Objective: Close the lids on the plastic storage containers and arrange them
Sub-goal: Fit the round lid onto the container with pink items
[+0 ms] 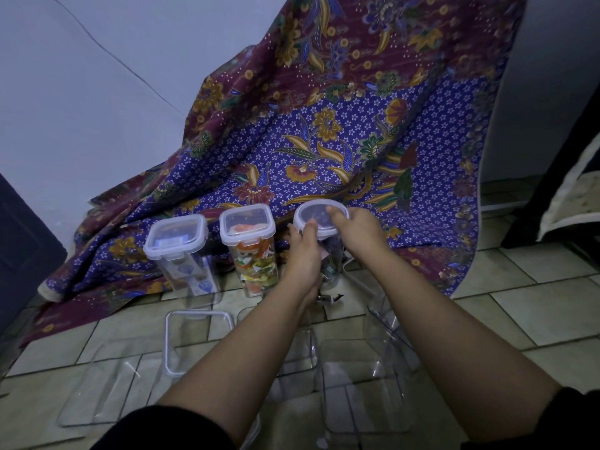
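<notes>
Two-handed grip on lid (311,211), jar (331,266) standing at cloth (324,141) front edge. Left hand (303,254) pinching rim, right hand (354,232) thumb on top, fingers curled round. We are pressing lid home; best keeping it level, pushing evenly till rim seats.

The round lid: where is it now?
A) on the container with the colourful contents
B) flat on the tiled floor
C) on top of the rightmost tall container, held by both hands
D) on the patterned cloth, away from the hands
C: the round lid sits on the rightmost tall container, with the left hand and the right hand gripping its rim.
</notes>
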